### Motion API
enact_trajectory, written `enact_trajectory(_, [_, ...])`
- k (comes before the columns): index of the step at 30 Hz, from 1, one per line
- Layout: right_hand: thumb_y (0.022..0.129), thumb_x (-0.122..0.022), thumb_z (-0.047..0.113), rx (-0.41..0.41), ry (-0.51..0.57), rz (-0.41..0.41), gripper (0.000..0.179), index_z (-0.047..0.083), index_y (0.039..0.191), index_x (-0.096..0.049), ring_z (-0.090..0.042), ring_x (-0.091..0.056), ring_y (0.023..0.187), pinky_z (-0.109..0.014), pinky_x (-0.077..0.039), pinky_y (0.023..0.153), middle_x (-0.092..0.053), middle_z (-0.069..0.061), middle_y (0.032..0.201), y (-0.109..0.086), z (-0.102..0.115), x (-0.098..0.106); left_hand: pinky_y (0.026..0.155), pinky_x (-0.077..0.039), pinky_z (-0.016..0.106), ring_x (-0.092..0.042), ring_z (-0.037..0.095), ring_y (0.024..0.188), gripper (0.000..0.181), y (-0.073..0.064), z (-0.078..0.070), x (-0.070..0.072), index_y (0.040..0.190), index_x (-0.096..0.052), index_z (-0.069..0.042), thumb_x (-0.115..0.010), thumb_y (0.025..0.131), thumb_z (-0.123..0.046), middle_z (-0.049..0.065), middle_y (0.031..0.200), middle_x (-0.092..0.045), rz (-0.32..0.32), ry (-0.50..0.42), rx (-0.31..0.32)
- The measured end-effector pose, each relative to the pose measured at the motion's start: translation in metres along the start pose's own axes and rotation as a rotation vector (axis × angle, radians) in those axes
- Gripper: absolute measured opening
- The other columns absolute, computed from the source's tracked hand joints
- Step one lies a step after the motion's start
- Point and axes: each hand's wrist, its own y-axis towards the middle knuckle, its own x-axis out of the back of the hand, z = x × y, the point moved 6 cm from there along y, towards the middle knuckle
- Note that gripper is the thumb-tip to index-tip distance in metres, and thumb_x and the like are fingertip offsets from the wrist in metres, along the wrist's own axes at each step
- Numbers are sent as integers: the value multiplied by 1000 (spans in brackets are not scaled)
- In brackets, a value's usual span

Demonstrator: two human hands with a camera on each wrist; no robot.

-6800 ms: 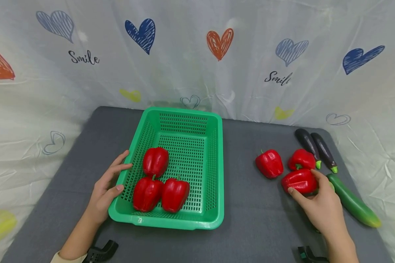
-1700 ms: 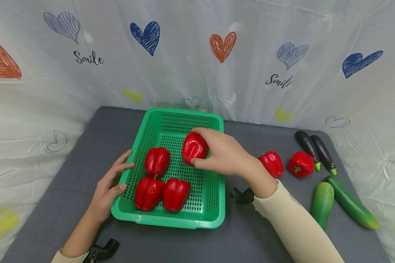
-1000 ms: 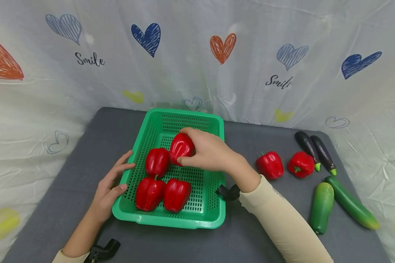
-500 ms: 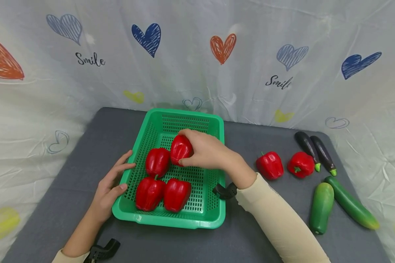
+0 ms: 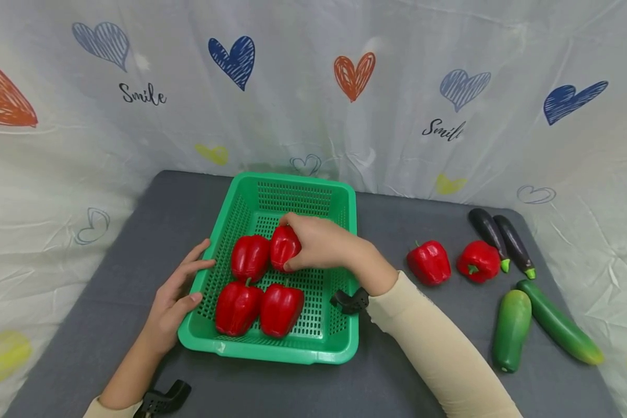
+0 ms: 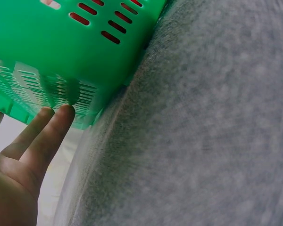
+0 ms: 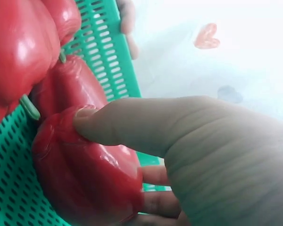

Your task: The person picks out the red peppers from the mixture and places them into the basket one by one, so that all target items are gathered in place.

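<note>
A green plastic basket [image 5: 347, 273] sits on the grey cloth. Inside it, my right hand [image 5: 321, 242] grips a red bell pepper [image 5: 284, 248], thumb on the near side and fingers behind. That pepper is beside another bell pepper [image 5: 249, 259] in the basket. Two more, one bell pepper [image 5: 237, 309] at left and one bell pepper [image 5: 281, 310] at right, lie nearer the front. At the basket's left side rests my left hand [image 5: 169, 302]; its extended fingers [image 6: 49, 136] touch the outer wall in the left wrist view.
Right of the basket lie a red bell pepper [image 5: 429, 263] and a second bell pepper [image 5: 478, 261]. Two eggplants [image 5: 513, 245] are behind them. A short green cucumber-like vegetable [image 5: 511, 331] and a longer one [image 5: 561, 322] lie in front. A printed curtain [image 5: 303, 87] hangs behind the table.
From the right of the table, my right hand has carried the bell pepper into the basket, then shifted it left and slightly nearer the front. My left hand stays at the basket's side.
</note>
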Motion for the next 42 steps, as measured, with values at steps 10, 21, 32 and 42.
enact_trajectory(10, [85,-90,26,19,14,11,69,10,143,-56,-13,-66,103,-30,-59,86,-69,4,116,4,1,-8,126,-29,30,-31,34,162,52,2,-2,-1,145,-53,17,-44,94,15,33,171,-31,3,-7,-13])
enact_trajectory(21, [86,-89,24,13,30,48,67,10,143,-55,-13,-64,106,-29,-58,87,-66,3,120,4,-1,-16,126,-28,29,-30,33,162,52,1,-2,-1,146,-53,17,-44,94,16,33,172,-31,4,-3,-2])
enact_trajectory(32, [85,-91,25,-11,21,49,71,9,145,-55,-14,-62,109,-30,-57,89,-61,0,126,3,0,-16,126,-28,29,-31,33,162,52,1,-2,-1,146,-53,16,-44,94,15,32,172,-31,0,-4,13])
enact_trajectory(42, [89,-88,32,-46,6,66,90,5,163,-45,-20,-59,129,-38,-55,103,-57,-9,153,4,-4,-18,125,-28,28,-31,32,162,53,-1,0,1,147,-54,14,-44,95,14,30,173,-31,3,8,27])
